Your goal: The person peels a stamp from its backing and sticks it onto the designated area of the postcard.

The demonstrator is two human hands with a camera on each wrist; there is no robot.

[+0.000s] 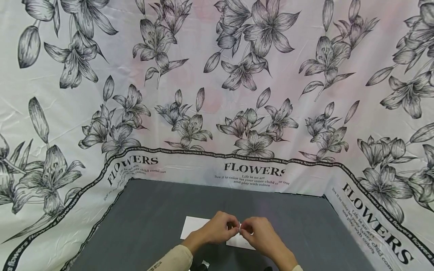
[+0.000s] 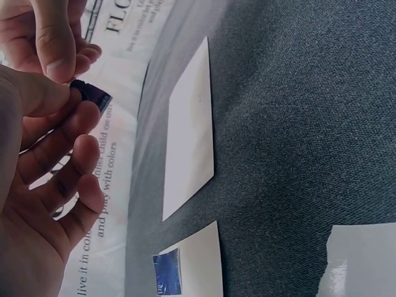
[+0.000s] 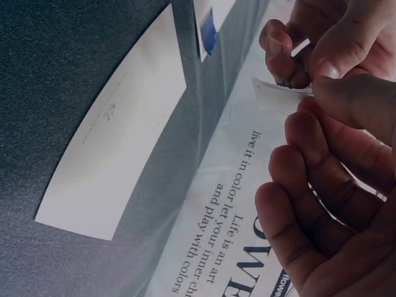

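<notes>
Between the facing fingertips of the left hand point(image 1: 216, 228) and the right hand point(image 1: 262, 235), a small dark blue paper stamp with a serrated edge point(image 2: 98, 96) is blocking the gap. Below the fingers, a white rectangular paper card with faint grey print point(image 1: 238, 242) is lying flat, and a second white paper card point(image 2: 205, 260) is carrying a blue stamp point(image 2: 168, 272) nearer the left fingers. Past the fingertips and out to both sides, a dark grey cloth-covered tabletop point(image 1: 162, 210) is giving free room, until white flower-printed fabric point(image 1: 190, 173) is walling it in.
</notes>
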